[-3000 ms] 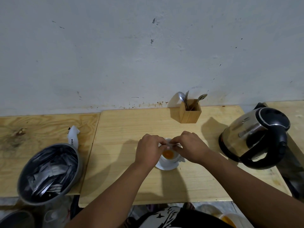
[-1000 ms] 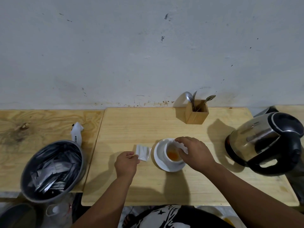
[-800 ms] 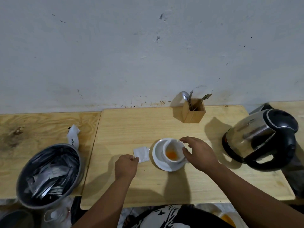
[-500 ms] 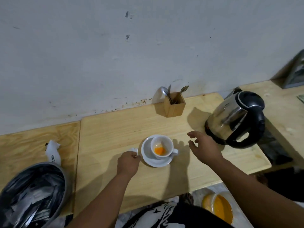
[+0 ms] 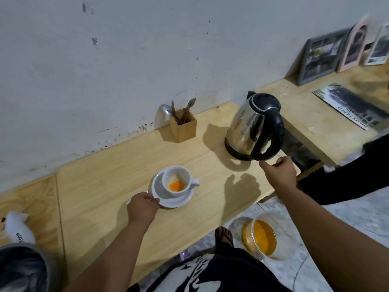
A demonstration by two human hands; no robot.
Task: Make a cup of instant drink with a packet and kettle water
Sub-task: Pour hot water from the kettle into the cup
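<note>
A white cup (image 5: 179, 178) holding orange powder (image 5: 176, 185) stands on a white saucer (image 5: 181, 202) in the middle of the wooden table (image 5: 109, 182). My left hand (image 5: 143, 207) curls its fingers on the saucer's left rim, and a white corner of the torn packet (image 5: 127, 201) peeks out from under it. A steel kettle (image 5: 250, 127) with a black lid and handle stands at the table's right end. Just below that handle, my right hand (image 5: 277, 172) hovers with its fingers apart, holding nothing.
A wooden holder (image 5: 183, 128) with spoons and forks stands by the wall. A metal bowl (image 5: 23, 268) of packets sits at the bottom left, with a white sachet (image 5: 17, 230) beside it. A tub of orange powder (image 5: 260, 237) is on the floor. Picture frames (image 5: 320, 55) lean on the right shelf.
Both hands left the cup. My left hand laid the packet beside the saucer and took the saucer's rim. My right hand travelled right to the kettle handle. The view swung right.
</note>
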